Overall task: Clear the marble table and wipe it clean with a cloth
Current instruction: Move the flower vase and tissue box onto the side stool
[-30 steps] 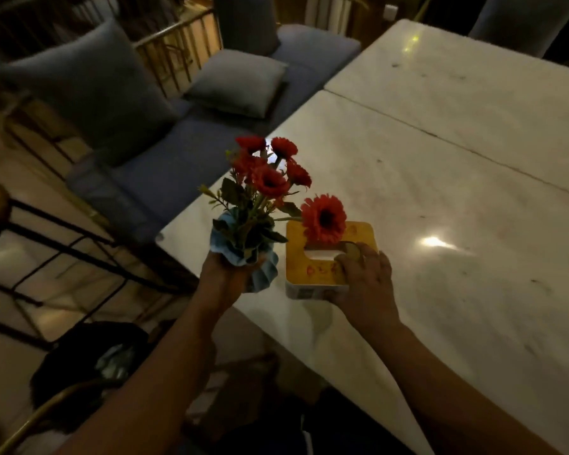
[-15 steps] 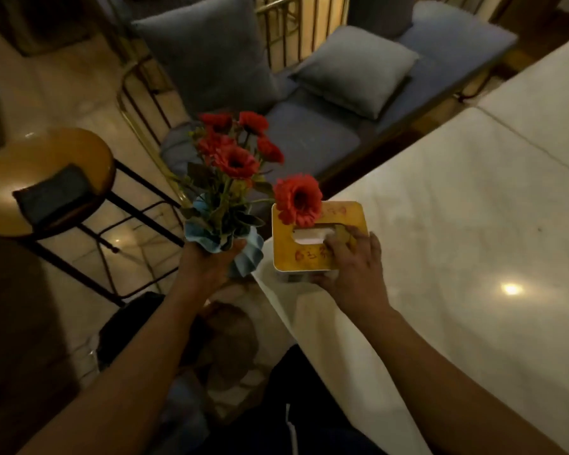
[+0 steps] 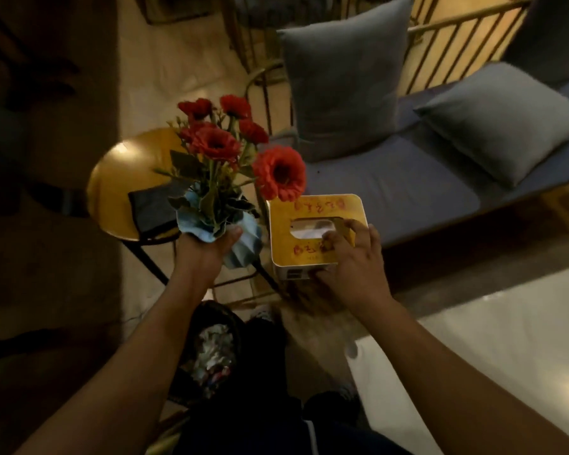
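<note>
My left hand (image 3: 204, 254) grips a pale blue ribbed vase (image 3: 243, 247) of red flowers (image 3: 217, 142), held in the air at centre left. My right hand (image 3: 355, 267) grips a yellow-topped tissue box (image 3: 312, 228), thumb on its near side and fingers hooked into the top slot. Both are off the marble table (image 3: 493, 330), whose corner shows at lower right. A dark folded cloth (image 3: 151, 208) lies on a round golden stool (image 3: 119, 178) just behind the vase.
A blue bench (image 3: 391, 188) with grey cushions (image 3: 496, 119) runs along the right behind the box. A dark waste bin (image 3: 214, 353) with crumpled paper stands on the floor between my arms. Gold railings (image 3: 457, 50) rise at the back.
Both hands have carried the vase and the tissue box leftward off the table's edge. They now hang over the floor near the stool and bench.
</note>
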